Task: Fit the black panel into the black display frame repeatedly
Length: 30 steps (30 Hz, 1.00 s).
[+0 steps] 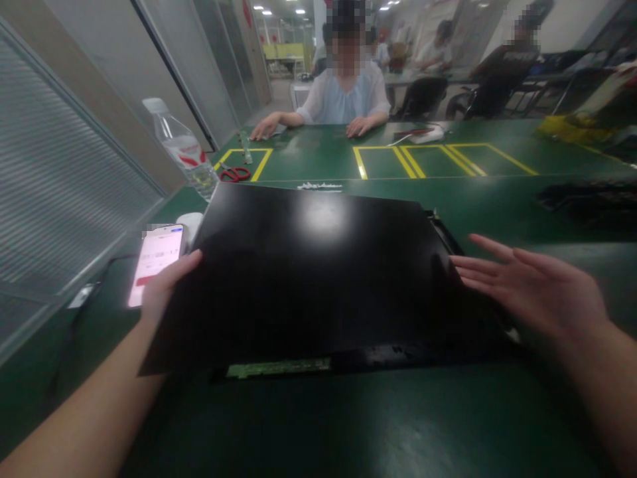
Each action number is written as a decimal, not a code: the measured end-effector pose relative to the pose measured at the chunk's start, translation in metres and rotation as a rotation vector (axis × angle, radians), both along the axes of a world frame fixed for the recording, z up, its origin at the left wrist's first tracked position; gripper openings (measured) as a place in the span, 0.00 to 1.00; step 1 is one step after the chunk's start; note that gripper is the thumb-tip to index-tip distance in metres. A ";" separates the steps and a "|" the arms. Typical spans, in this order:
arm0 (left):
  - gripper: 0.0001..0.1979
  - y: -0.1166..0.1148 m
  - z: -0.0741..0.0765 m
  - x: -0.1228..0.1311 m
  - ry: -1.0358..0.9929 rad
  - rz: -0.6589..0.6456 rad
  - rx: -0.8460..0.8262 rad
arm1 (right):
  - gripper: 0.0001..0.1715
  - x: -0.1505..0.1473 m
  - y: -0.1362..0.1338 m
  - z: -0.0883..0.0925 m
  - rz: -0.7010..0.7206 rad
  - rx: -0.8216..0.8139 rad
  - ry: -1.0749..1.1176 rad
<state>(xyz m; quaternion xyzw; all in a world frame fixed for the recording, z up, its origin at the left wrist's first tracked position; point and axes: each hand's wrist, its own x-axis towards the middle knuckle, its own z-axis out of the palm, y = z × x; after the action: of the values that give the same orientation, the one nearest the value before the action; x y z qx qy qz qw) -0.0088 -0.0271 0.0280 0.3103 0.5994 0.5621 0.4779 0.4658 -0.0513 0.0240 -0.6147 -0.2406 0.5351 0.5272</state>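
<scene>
A large glossy black screen panel [308, 285] is in front of me, its left side raised above the green table. My left hand [169, 282] grips the panel's left edge, thumb on top and the other fingers hidden beneath. At the right edge, my right hand [542, 289] is open with its fingers stretched out. Its fingertips reach the panel's edge, though whether they press on it I cannot tell. Under the panel a black frame [442, 232] shows at the right, and a green strip like a circuit board [279, 368] shows along the near side.
Left of the panel are a lit phone [156, 262] and a tilted-looking water bottle [186, 149]. Red-handled scissors [235, 174] and small white pieces [319, 186] lie beyond it. A person [348, 93] sits opposite, both hands on the table. Dark material [592, 199] lies at the right.
</scene>
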 end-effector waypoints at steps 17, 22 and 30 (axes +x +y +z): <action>0.31 0.003 -0.010 0.033 -0.167 -0.075 -0.176 | 0.30 0.004 0.003 -0.006 -0.058 0.019 -0.439; 0.32 0.008 -0.015 0.026 -0.090 -0.106 -0.152 | 0.26 0.007 0.005 -0.012 -0.044 0.014 -0.486; 0.29 0.022 -0.035 0.010 0.079 -0.158 -0.094 | 0.25 0.006 0.007 -0.016 -0.065 -0.012 -0.448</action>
<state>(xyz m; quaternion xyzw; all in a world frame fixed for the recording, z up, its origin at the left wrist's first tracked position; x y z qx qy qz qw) 0.0016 -0.0051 -0.0071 0.3560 0.6171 0.4813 0.5106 0.4715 -0.0447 0.0080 -0.7288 -0.3286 0.3695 0.4736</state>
